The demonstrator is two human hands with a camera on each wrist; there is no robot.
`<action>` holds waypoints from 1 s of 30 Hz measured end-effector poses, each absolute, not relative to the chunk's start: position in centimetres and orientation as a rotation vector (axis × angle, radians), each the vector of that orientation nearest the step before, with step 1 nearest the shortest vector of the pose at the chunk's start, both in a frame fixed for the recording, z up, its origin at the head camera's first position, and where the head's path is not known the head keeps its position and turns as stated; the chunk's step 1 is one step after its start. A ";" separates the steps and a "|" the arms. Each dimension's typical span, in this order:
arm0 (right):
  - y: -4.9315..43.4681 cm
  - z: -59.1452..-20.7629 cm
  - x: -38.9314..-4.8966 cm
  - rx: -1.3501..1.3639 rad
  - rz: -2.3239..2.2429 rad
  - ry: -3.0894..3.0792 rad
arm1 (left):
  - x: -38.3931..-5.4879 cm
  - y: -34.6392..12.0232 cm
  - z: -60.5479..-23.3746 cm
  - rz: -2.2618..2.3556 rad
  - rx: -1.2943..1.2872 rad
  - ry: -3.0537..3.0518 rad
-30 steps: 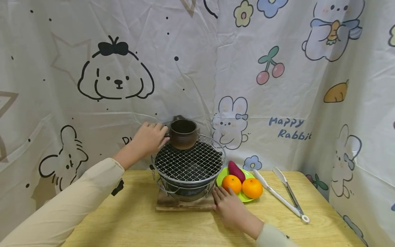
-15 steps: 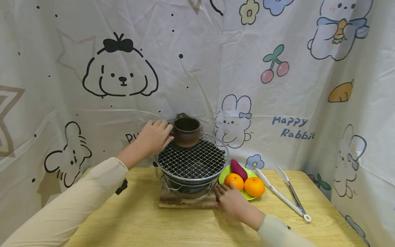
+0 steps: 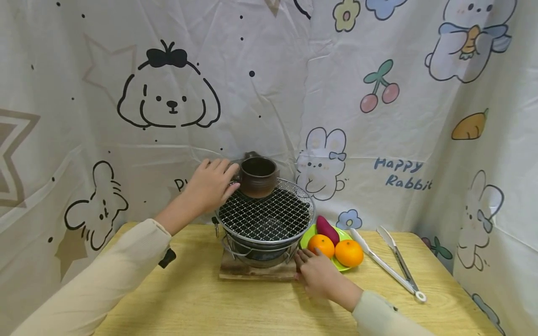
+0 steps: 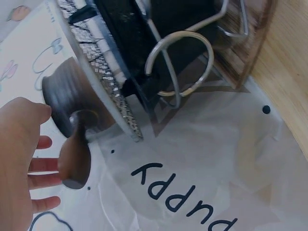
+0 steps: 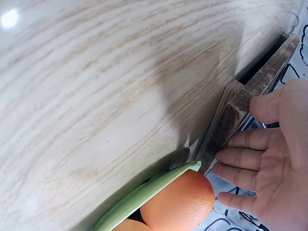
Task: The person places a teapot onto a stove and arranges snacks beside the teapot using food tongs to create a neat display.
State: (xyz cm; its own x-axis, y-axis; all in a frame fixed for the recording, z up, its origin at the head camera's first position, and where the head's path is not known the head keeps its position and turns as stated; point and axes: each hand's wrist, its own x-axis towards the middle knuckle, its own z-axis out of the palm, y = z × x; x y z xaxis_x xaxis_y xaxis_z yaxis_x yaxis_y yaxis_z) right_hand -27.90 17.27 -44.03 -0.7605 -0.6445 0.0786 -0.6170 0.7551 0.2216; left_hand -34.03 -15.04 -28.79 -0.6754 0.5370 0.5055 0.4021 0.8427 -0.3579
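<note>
A brown clay pot [image 3: 258,177] with a stubby side handle [image 4: 77,161] sits on the wire mesh grill [image 3: 265,217] of a round tabletop stove. My left hand [image 3: 212,184] is at that handle. In the left wrist view its fingers lie extended behind the handle, partly hidden by it, and its thumb stands apart by the pot's body. My right hand [image 3: 321,275] is beside the right end of the wooden board [image 3: 256,269] under the stove. Its fingers are straight in the right wrist view; whether they touch the board is unclear.
Right of the stove, a green plate [image 3: 343,268] bears two oranges [image 3: 349,253] and a purple sweet potato [image 3: 327,229]. Metal tongs [image 3: 404,268] lie further right. A black object [image 3: 168,258] is partly behind the left sleeve. A printed cloth [image 3: 269,93] hangs behind the table.
The head view has shifted, so everything appears a little further right and higher. The pot keeps its place on the grill, and both hands stay almost where they were.
</note>
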 end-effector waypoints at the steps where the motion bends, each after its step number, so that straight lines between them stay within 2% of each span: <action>1: 17.2 -44.0 -27.9 1.010 -0.271 -2.806 | -33.8 -15.2 -28.7 0.259 -0.677 -2.400; 14: 17.2 -44.2 -28.0 1.018 -0.292 -2.767 | -30.2 -17.1 -29.3 -0.070 -0.683 -2.316; 20: 17.3 -44.4 -28.1 1.028 -0.304 -2.755 | -29.2 -18.0 -31.9 -0.260 -0.680 -2.435; 30: 17.1 -43.9 -27.8 1.002 -0.321 -2.786 | -29.2 -19.7 -37.0 -0.419 -0.691 -2.614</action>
